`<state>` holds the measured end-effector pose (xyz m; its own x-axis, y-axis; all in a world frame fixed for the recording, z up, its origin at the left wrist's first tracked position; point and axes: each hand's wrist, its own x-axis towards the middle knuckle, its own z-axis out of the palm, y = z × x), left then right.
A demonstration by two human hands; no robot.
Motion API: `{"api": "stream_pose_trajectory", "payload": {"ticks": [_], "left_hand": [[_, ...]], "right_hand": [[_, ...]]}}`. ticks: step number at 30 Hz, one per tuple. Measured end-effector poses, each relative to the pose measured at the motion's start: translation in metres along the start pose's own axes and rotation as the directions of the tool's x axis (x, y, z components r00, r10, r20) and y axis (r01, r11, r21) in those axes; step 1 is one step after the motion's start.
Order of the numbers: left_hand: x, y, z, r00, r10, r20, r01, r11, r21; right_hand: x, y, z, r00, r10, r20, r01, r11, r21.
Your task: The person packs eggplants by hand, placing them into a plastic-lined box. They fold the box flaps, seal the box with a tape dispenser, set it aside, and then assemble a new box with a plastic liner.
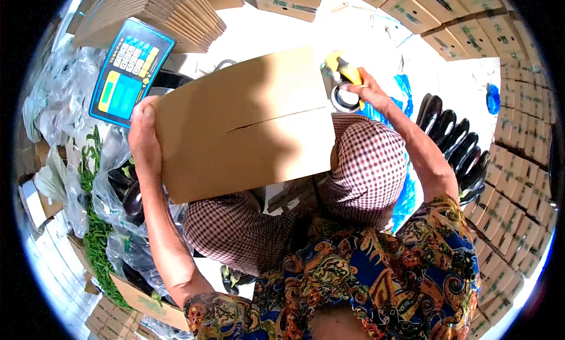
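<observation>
A closed cardboard box (247,140) lies across my knees, its long seam running over the face turned toward me. My left hand (145,131) grips its left edge, thumb on the upper corner. Just past the box's right edge, my right hand (371,92) is wrapped round the handle of a yellow tape dispenser (343,68) with a roll of tape in it. Beyond my left hand stands a blue digital scale display (130,72) with a keypad.
Several eggplants (453,140) lie in a row to the right, beside blue plastic (406,193). Clear plastic bags (65,99) and green peppers (100,246) are on the left. Flattened cartons (153,13) stand at the back left; stacked boxes (512,193) line the right side.
</observation>
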<state>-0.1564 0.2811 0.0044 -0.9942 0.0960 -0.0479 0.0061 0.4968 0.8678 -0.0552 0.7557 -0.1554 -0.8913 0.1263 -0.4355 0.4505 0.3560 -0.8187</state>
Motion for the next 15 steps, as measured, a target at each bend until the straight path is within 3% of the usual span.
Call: {"api": "stream_pose_trajectory", "payload": {"ticks": [1,3,4,5,8,11,13,15], "left_hand": [[0.000,0.000,0.001,1.000,0.005,-0.002,-0.005,1.000,-0.010],[-0.002,0.004,0.002,1.000,0.017,-0.016,-0.017,0.999,-0.032],[0.001,-0.002,0.002,0.999,0.027,-0.028,-0.028,0.998,-0.051],[0.001,-0.003,0.000,0.998,0.053,-0.028,-0.054,0.998,-0.030],[0.001,-0.004,0.000,0.985,0.158,-0.065,-0.153,0.986,0.073],[0.005,-0.033,0.002,0.951,0.301,-0.071,-0.305,0.951,-0.044],[0.004,-0.030,0.000,0.926,0.363,-0.101,-0.357,0.931,0.068],[0.004,-0.030,0.000,0.897,0.427,-0.118,-0.413,0.902,0.127]], "right_hand": [[-0.004,-0.015,-0.007,0.994,-0.111,-0.020,0.113,0.985,0.128],[-0.034,-0.094,-0.023,0.991,-0.133,0.005,0.132,0.983,0.130],[-0.048,-0.127,-0.022,0.970,-0.234,-0.065,0.242,0.941,0.235],[-0.066,-0.165,-0.017,0.947,-0.285,-0.146,0.312,0.924,0.219],[-0.088,-0.226,-0.009,0.893,-0.435,-0.112,0.447,0.840,0.307],[-0.103,-0.272,0.021,0.785,-0.617,-0.055,0.619,0.778,0.109],[-0.114,-0.297,0.044,0.770,-0.633,0.082,0.638,0.764,-0.101],[-0.103,-0.294,0.076,0.736,-0.650,0.187,0.660,0.751,0.015]]}}
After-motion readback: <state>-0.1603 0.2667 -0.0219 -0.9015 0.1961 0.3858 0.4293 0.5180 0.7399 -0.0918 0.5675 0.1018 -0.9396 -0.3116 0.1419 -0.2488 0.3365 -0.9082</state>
